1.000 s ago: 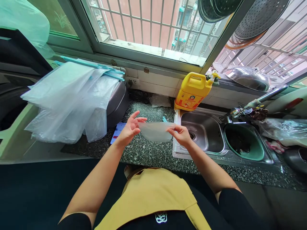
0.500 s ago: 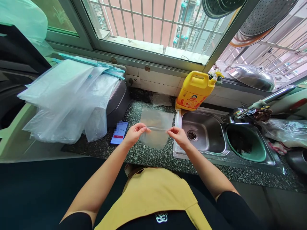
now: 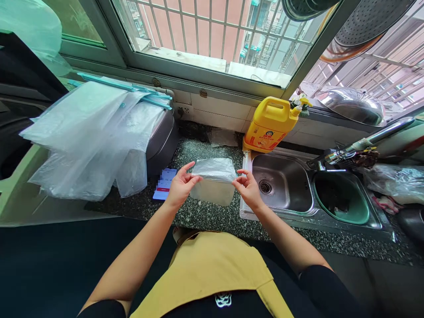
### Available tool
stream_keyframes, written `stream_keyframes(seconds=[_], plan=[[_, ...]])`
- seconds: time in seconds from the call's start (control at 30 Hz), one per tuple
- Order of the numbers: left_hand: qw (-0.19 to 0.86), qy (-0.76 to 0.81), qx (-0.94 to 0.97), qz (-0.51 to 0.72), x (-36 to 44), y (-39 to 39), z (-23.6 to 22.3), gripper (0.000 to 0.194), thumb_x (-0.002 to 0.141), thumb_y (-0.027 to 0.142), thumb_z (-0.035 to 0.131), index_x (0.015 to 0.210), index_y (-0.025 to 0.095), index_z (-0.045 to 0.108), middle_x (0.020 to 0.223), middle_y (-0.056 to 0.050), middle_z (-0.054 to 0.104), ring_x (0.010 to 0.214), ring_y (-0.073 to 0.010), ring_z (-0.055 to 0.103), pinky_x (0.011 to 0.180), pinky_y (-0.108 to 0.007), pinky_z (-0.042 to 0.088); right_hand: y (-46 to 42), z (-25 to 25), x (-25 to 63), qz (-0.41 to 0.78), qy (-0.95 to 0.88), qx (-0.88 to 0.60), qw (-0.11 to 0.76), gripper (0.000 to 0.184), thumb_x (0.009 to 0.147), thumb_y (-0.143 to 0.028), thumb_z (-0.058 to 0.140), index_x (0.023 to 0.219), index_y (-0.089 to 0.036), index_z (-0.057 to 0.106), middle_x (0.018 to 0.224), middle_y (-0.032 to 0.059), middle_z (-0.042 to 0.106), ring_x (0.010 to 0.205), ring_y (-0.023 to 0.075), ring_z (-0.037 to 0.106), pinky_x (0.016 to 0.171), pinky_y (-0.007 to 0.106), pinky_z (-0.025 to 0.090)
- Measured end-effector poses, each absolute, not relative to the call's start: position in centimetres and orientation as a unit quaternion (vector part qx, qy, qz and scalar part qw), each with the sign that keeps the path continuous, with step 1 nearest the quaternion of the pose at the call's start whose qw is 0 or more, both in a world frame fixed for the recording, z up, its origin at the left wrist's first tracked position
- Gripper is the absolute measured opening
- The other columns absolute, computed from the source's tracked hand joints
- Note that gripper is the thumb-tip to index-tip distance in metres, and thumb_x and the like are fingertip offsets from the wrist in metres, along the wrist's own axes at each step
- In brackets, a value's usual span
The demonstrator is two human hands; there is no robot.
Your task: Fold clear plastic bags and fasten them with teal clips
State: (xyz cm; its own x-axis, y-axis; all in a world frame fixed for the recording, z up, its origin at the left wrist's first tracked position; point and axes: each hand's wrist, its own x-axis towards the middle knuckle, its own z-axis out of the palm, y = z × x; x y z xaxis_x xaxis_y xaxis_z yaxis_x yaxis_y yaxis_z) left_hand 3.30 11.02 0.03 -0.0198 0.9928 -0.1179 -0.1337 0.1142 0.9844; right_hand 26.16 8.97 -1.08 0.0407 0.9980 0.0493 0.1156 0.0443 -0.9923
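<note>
A small clear plastic bag [image 3: 213,190] lies over the speckled counter, its upper part puckered and raised above a crosswise edge. My left hand [image 3: 180,185] is at the bag's left side, thumb against that edge and index finger lifted a little apart from it. At the right side, my right hand [image 3: 248,189] holds the opposite end between thumb and fingers. Left of my left hand, a phone [image 3: 162,187] with a lit screen rests on the counter.
Large clear plastic bags with blue strips [image 3: 99,115] drape over a dark appliance [image 3: 162,141] at the left. A yellow jug with a pump [image 3: 270,121] stands behind the steel sink [image 3: 281,185]. A green basin [image 3: 356,210] sits in the second bowl, under the faucet [image 3: 361,143].
The bag's upper part has gone from flat to puckered and raised. Fingers of both hands have lifted and spread somewhat, while the hands stay at the bag's two sides.
</note>
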Motion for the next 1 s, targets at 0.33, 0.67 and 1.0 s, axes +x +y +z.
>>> stream_keyframes(seconds=[0.33, 0.67, 1.0], plan=[[0.393, 0.482, 0.614, 0.486, 3.1, 10.1, 0.3, 0.029, 0.074, 0.021, 0.059, 0.102, 0.018, 0.066, 0.082, -0.003, 0.067, 0.079, -0.0155, 0.062, 0.086, -0.034, 0.049, 8.6, 0.2, 27.3, 0.300, -0.665, -0.521, 0.442, 0.018, 0.076, -0.020, 0.061, 0.093, -0.021, 0.064, 0.081, 0.0025, 0.066, 0.077, 0.0171, 0.061, 0.077, 0.033, 0.049], [0.267, 0.479, 0.694, 0.467, 3.1, 9.5, 0.7, 0.027, 0.079, 0.014, 0.053, 0.103, 0.019, 0.064, 0.081, -0.002, 0.065, 0.080, -0.0160, 0.060, 0.081, -0.032, 0.049, 7.7, 1.9, 27.1, 0.137, -0.733, -0.491, 0.451, 0.007, 0.080, -0.016, 0.061, 0.076, -0.021, 0.063, 0.079, 0.0034, 0.060, 0.077, 0.0183, 0.057, 0.071, 0.034, 0.047], [0.107, 0.505, 0.745, 0.423, 3.4, 8.5, 2.7, 0.033, 0.079, 0.025, 0.061, 0.111, 0.019, 0.061, 0.101, -0.009, 0.062, 0.096, -0.0225, 0.057, 0.088, -0.039, 0.046, 7.5, 4.0, 26.6, 0.135, -0.778, -0.428, 0.440, 0.009, 0.080, -0.013, 0.058, 0.076, -0.022, 0.058, 0.088, 0.0052, 0.065, 0.085, 0.0200, 0.058, 0.077, 0.039, 0.048]])
